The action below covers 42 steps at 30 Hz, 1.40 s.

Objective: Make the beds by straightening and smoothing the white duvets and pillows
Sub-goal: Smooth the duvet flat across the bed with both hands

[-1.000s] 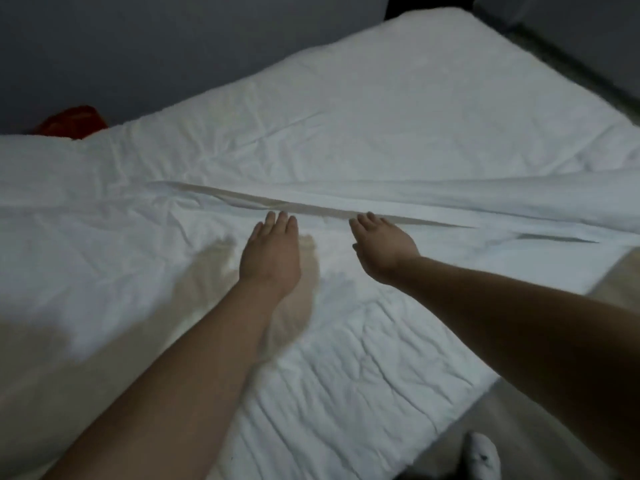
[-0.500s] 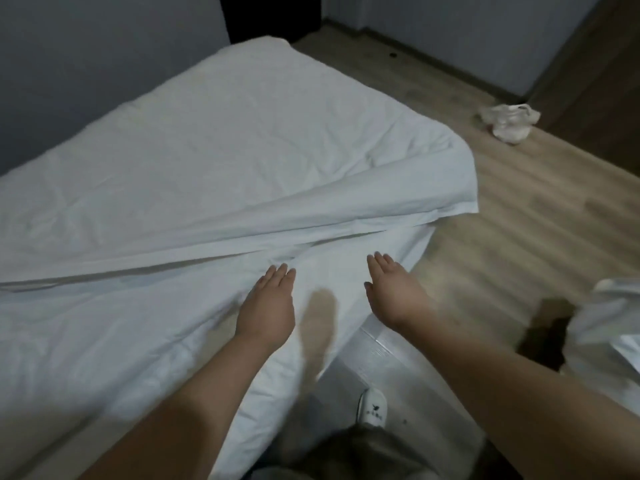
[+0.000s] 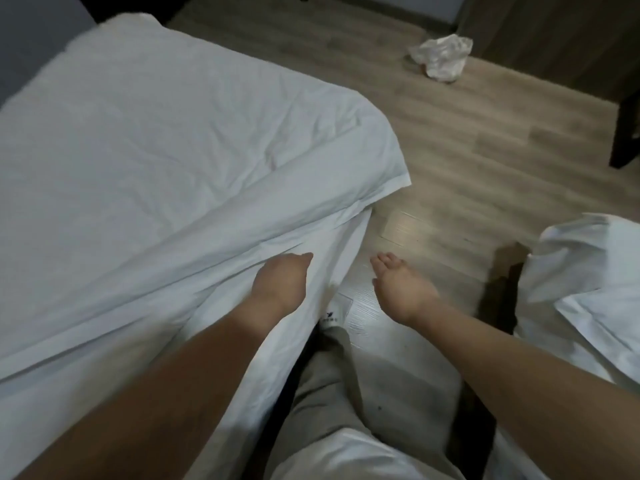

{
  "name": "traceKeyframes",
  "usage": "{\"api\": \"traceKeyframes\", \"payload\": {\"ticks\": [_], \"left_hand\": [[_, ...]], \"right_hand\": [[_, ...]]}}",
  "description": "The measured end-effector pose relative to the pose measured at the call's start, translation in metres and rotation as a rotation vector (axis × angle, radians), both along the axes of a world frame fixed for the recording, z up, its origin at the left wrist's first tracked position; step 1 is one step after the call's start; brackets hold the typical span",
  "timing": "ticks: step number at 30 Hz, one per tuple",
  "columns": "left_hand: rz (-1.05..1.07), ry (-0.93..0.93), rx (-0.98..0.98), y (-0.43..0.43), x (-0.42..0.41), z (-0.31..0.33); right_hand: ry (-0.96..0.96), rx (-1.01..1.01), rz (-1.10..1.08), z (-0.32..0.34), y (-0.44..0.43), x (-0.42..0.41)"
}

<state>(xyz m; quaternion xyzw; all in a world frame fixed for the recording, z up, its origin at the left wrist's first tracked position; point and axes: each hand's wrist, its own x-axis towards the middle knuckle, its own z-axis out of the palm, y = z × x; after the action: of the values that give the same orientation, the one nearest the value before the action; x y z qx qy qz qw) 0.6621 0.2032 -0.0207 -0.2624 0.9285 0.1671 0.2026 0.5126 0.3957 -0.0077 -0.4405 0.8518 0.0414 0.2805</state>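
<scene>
While the left hand (image 3: 280, 284) lies on the white duvet (image 3: 156, 150) right at its folded-over edge, the right hand (image 3: 403, 289) hangs in the air over the wooden floor (image 3: 485, 150), just off the bed's (image 3: 343, 244) side and touching nothing. Its fingers are loose and spread a little, palm turned partly inward — released, holding nothing. On the left hand only the back and the thumb show; the fingers are out of sight at the fold, so whether they grasp the cloth or merely press on it cannot be told.

The duvet covers the top of the bed, creased in several places, with its turned-back edge running as a long diagonal band from the lower left to the near corner of the bed. There the duvet's corner sticks out past the mattress, over the floor. Below the band a white sheet (image 3: 263, 375) drapes down the bed's side, next to the person's grey trouser leg (image 3: 329, 393) and a white shoe (image 3: 334, 311).

At the right edge of the view lies more white bedding (image 3: 588, 289) — bunched and rumpled, well apart from the first bed. Farther off, a crumpled white item (image 3: 443, 60) sits on the floor near dark wooden furniture (image 3: 554, 36).
</scene>
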Motion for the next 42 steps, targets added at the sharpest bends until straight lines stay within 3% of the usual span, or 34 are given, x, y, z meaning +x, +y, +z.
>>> {"api": "traceKeyframes", "payload": {"ticks": [8, 12, 18, 23, 28, 30, 34, 36, 42], "left_hand": [[-0.299, -0.070, 0.013, -0.038, -0.164, -0.090], [-0.534, -0.081, -0.159, -0.042, -0.234, -0.138], [-0.434, -0.069, -0.364, -0.054, -0.287, -0.182], [-0.318, 0.038, -0.292, -0.060, -0.292, -0.206], [-0.111, 0.023, -0.063, -0.060, -0.308, -0.167], [-0.041, 0.003, -0.062, -0.056, -0.311, -0.128], [0.044, 0.169, -0.063, -0.055, -0.308, -0.058], [0.064, 0.138, -0.091, -0.068, -0.307, -0.032], [0.198, -0.057, -0.237, -0.103, -0.320, 0.031]], "right_hand": [[-0.039, 0.116, -0.120, -0.057, -0.063, -0.115], [-0.012, 0.133, -0.166, -0.087, -0.080, -0.167], [-0.010, 0.160, -0.185, -0.137, -0.084, -0.232], [-0.053, 0.137, -0.130, -0.183, -0.090, -0.265], [-0.092, 0.085, -0.126, -0.194, -0.097, -0.283], [-0.112, 0.014, -0.194, -0.187, -0.109, -0.283], [-0.123, -0.176, -0.395, -0.167, -0.150, -0.282], [-0.129, -0.200, -0.440, -0.152, -0.168, -0.295], [0.030, -0.242, -0.202, -0.098, -0.202, -0.389]]}}
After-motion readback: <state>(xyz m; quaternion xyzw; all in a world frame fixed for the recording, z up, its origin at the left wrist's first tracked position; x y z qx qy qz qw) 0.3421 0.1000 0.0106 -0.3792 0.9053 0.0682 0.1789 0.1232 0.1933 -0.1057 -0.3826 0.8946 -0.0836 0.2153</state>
